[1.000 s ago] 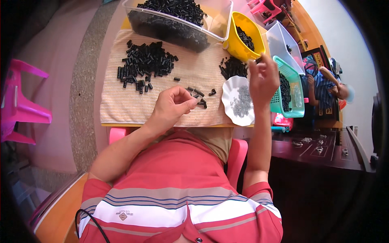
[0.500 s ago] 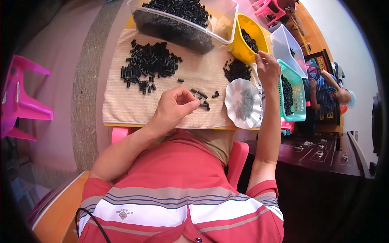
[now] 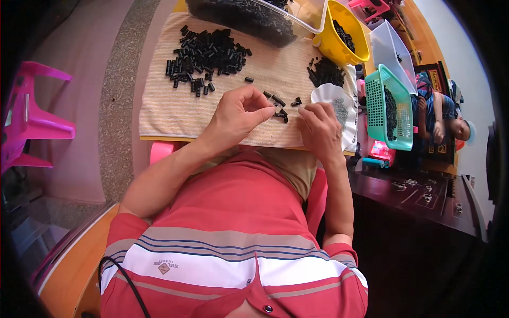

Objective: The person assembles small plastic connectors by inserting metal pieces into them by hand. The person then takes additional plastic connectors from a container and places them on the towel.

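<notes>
My left hand is over the towel with thumb and forefinger pinched together. Their tips are beside a few loose short black cylinders; whatever they pinch is too small to make out. Close by on the right, my right hand has its fingers bent and drawn together, and its grip is hidden from view. It partly covers a white wavy-rimmed dish holding a heap of tiny greyish clear pieces. A large pile of black cylinders lies beyond my left hand. Behind the dish is a pile of smaller black pieces.
A striped beige towel covers the table. Along the back stand a clear tub of black pieces and a yellow container. To the right are a white translucent bin and a green basket. Another person sits farther right.
My right hand has come back from the yellow container to the near edge of the towel, close to my left hand. The left hand keeps its pinch. The whole view has shifted slightly.
</notes>
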{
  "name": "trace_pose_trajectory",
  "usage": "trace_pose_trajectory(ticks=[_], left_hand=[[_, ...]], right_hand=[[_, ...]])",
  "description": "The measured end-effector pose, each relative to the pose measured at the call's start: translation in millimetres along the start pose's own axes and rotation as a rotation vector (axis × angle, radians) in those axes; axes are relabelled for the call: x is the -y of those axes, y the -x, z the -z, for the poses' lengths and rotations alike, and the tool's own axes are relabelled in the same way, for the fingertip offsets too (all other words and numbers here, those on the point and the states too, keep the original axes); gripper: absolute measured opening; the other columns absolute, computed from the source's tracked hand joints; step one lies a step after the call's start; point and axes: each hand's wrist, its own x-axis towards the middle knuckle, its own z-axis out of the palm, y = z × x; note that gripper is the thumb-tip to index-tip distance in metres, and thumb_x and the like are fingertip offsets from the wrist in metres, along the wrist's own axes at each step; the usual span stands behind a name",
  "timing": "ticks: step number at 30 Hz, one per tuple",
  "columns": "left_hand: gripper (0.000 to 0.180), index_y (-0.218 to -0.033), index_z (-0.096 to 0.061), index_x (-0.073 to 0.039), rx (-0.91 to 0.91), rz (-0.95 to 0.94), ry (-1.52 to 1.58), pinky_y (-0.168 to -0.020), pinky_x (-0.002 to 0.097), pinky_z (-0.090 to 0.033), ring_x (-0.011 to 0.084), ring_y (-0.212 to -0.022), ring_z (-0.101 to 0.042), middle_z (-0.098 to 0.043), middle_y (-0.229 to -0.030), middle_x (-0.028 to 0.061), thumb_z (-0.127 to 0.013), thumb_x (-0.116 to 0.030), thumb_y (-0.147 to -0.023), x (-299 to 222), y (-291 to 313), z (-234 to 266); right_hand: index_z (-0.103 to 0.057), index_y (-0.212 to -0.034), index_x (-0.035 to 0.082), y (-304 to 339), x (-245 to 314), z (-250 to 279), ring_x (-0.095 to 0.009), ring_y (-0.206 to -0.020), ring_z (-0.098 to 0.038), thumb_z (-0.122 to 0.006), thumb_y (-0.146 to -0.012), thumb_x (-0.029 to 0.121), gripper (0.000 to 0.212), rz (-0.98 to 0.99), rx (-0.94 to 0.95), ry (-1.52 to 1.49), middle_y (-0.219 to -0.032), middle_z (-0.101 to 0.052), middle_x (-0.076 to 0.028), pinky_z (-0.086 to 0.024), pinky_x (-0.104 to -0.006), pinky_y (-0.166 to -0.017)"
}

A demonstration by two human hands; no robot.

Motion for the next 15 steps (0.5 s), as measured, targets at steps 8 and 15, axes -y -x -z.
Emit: trace_pose_trajectory(ticks=[8,15], left_hand=[[0.010,-0.091,-0.065,-0.004,0.016,0.023,-0.005,-0.073,0.0218,-0.050,0.0051,-0.079,-0.061,-0.067,-0.087,-0.0005,-0.074,-0.008,-0.091,0,1,1],[0.009,-0.092,-0.066,-0.003,0.029,0.022,-0.114,-0.074,0.0218,-0.050,0.0042,-0.082,-0.061,-0.068,-0.087,-0.0017,-0.073,-0.008,-0.091,8,1,-2]], right_hand=[[-0.069,-0.099,0.004,16,-14,-1,-0.032,-0.101,-0.063,-0.070,-0.075,0.000,0.025,0.004,-0.013,0.078,-0.105,-0.068,-0.009,-0.054,-0.0414,-0.085],[-0.068,-0.104,0.002,22,-15,-1,-0.031,-0.105,-0.061,-0.063,-0.072,-0.002,0.032,0.018,0.021,0.096,-0.110,-0.066,-0.009,-0.053,-0.0398,-0.087]])
